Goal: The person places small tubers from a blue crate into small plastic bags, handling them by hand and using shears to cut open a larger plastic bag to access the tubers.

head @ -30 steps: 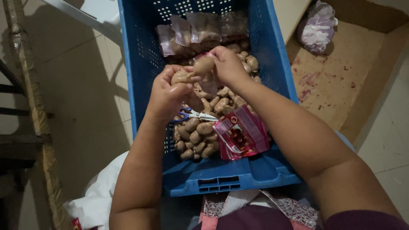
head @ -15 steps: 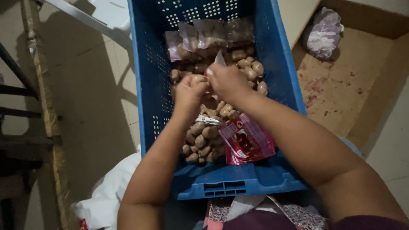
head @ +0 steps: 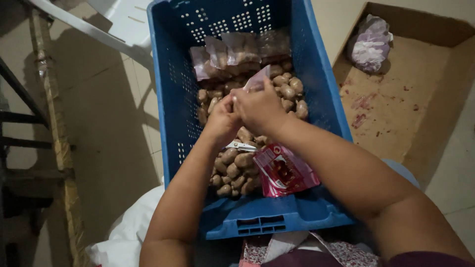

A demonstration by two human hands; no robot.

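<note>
Small clear bag: centre frame, over blue crate; long axis tilted, free corner toward upper right.
Left hand, right hand: touching, fingers pinched on bag's lower edge.

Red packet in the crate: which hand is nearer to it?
Left, narrowly. The left hand is up and left of the red packet, above the scissors; the right hand sits slightly farther up the crate.
</note>
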